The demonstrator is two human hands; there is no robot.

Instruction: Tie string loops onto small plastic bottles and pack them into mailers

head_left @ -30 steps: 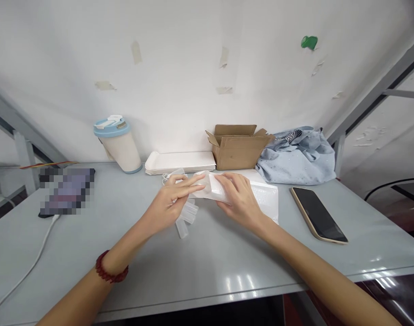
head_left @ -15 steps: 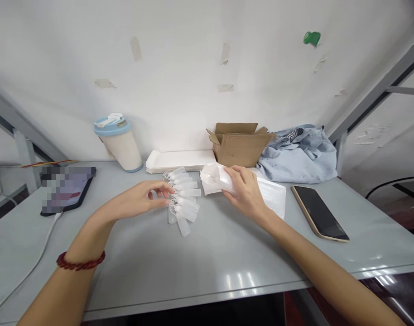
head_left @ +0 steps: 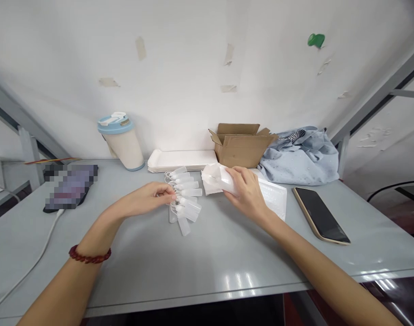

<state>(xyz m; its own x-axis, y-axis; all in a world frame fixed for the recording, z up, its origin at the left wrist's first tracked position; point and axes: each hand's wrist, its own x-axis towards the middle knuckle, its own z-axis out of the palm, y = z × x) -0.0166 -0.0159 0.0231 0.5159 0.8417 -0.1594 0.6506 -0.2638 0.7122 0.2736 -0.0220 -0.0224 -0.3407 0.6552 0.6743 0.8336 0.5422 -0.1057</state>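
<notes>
Several small translucent plastic pieces with cord loops [head_left: 190, 192] lie fanned out in a row on the grey table. My left hand [head_left: 156, 197] has thumb and fingertips pinched together on the loop end of one in the middle of the row. The exact grip point is partly hidden by the fingers. To the right, my right hand [head_left: 246, 190] is wrapped round a white bubble mailer [head_left: 217, 176], whose open mouth faces left towards the pieces. Another white bubble mailer [head_left: 275, 199] lies flat under and behind my right hand.
Behind the pieces rests a stack of white envelopes [head_left: 183, 159]. An open cardboard box [head_left: 243, 151] and a light blue cloth bag [head_left: 302, 158] stand at the back right. A phone [head_left: 320, 215] lies right, another phone [head_left: 71, 186] with a cable left, near a lidded cup [head_left: 123, 142].
My left hand's fingers have closed from apart to a pinch on a loop end, moving slightly right. My right hand keeps its hold on the mailer. The whole view has shifted slightly.
</notes>
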